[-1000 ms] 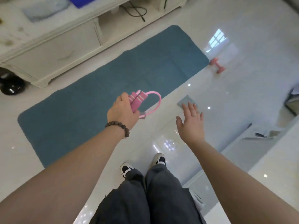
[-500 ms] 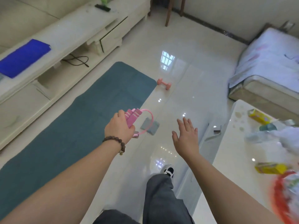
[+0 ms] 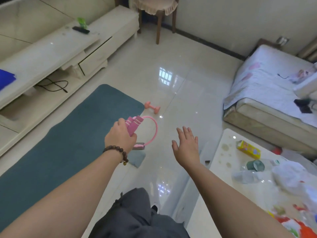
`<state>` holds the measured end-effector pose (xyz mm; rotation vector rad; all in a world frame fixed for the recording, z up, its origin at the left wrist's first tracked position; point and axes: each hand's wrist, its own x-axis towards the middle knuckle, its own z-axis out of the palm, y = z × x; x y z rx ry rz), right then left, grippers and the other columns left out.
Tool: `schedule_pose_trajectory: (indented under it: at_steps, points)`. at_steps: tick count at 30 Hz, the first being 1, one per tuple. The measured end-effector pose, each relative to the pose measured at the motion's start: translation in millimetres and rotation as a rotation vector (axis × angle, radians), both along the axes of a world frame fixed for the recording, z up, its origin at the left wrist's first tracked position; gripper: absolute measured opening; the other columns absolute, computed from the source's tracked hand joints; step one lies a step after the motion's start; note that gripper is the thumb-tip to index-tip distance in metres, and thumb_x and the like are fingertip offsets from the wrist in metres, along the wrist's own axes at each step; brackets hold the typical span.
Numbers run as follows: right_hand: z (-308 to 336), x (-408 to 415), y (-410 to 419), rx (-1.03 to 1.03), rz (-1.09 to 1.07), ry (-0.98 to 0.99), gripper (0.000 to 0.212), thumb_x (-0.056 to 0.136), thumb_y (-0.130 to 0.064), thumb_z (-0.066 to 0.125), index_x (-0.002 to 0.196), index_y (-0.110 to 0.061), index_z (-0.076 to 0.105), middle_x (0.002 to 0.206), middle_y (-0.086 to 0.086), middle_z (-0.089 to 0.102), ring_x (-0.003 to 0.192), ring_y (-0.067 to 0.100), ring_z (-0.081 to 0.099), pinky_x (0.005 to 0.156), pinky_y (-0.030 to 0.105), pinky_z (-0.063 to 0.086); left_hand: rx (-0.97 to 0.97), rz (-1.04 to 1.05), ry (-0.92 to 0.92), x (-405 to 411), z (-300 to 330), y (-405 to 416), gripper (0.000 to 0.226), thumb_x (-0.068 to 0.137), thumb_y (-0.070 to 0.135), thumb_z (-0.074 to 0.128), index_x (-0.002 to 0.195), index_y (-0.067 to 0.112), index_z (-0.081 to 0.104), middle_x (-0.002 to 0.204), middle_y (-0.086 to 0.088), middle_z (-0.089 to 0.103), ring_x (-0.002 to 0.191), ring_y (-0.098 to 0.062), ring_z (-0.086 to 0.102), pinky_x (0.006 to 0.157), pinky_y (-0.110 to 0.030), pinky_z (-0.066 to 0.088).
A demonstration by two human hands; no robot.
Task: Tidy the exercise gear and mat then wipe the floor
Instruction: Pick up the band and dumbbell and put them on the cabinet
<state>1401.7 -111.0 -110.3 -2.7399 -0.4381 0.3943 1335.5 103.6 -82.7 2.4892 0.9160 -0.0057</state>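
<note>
A pink looped resistance band with foam handles (image 3: 137,127) is held up over the shiny floor by the left hand (image 3: 121,136), fingers curled round the handles. The right hand (image 3: 187,146) is stretched out flat, fingers spread, nothing held. A long teal exercise mat (image 3: 60,140) is laid on the left, and a small pink dumbbell (image 3: 152,107) is seen just past its far end.

We have a single view — a wide-angle camera worn on the head, looking forward and down across the floor (image 3: 171,66), close over both forearms, with the far wall at the frame's top.
</note>
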Motion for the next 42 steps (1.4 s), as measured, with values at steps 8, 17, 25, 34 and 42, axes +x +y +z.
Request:
schedule_pose_trajectory:
  at_steps: [8, 17, 25, 34, 42]
  points:
    - [-11.9, 108.0, 5.3, 0.035, 0.047, -0.037, 0.053, 0.099, -0.03, 0.04, 0.148, -0.018, 0.026, 0.158, 0.004, 0.016, 0.147, 0.019, 0.004, 0.118, 0.046, 0.001, 0.0, 0.041, 0.008, 98.8, -16.7, 2.3, 0.033, 0.079, 0.026, 0.065, 0.101, 0.013, 0.045, 0.091, -0.005, 0.052, 0.078, -0.027, 0.057, 0.067, -0.039, 0.052]
    - [-41.4, 282.2, 60.8, -0.048, 0.192, 0.036, 0.053, 0.101, -0.033, 0.035, 0.15, -0.02, 0.021, 0.16, 0.001, 0.009, 0.148, 0.017, -0.002, 0.119, 0.045, -0.001, -0.05, 0.158, 0.078, 250.8, -53.9, 48.1, 0.035, 0.08, 0.028, 0.065, 0.106, 0.013, 0.045, 0.098, -0.006, 0.053, 0.082, -0.027, 0.059, 0.071, -0.041, 0.054]
    - [-30.3, 414.4, 123.8, -0.059, 0.33, 0.058, 0.053, 0.1, -0.034, 0.034, 0.15, -0.021, 0.02, 0.16, 0.002, 0.009, 0.148, 0.018, -0.001, 0.119, 0.045, 0.0, -0.082, 0.287, 0.092, 368.2, -44.7, 92.6, 0.032, 0.079, 0.025, 0.064, 0.102, 0.012, 0.045, 0.095, -0.006, 0.053, 0.079, -0.027, 0.057, 0.066, -0.038, 0.051]
    - [-38.7, 526.5, 183.9, -0.141, 0.575, 0.129, 0.053, 0.101, -0.037, 0.03, 0.151, -0.023, 0.016, 0.161, 0.0, 0.003, 0.147, 0.017, -0.005, 0.119, 0.044, -0.001, -0.108, 0.542, 0.09, 438.8, -52.6, 121.1, 0.037, 0.08, 0.028, 0.067, 0.105, 0.01, 0.046, 0.096, -0.005, 0.051, 0.076, -0.026, 0.053, 0.058, -0.033, 0.04]
    - [-66.4, 630.0, 237.3, -0.304, 1.026, 0.144, 0.054, 0.102, -0.035, 0.027, 0.152, -0.022, 0.012, 0.161, 0.001, -0.002, 0.147, 0.018, -0.01, 0.119, 0.044, -0.006, -0.157, 0.929, 0.125, 491.5, -75.4, 109.2, 0.032, 0.08, 0.022, 0.064, 0.103, 0.009, 0.048, 0.101, -0.011, 0.055, 0.076, -0.029, 0.05, 0.061, -0.036, 0.042]
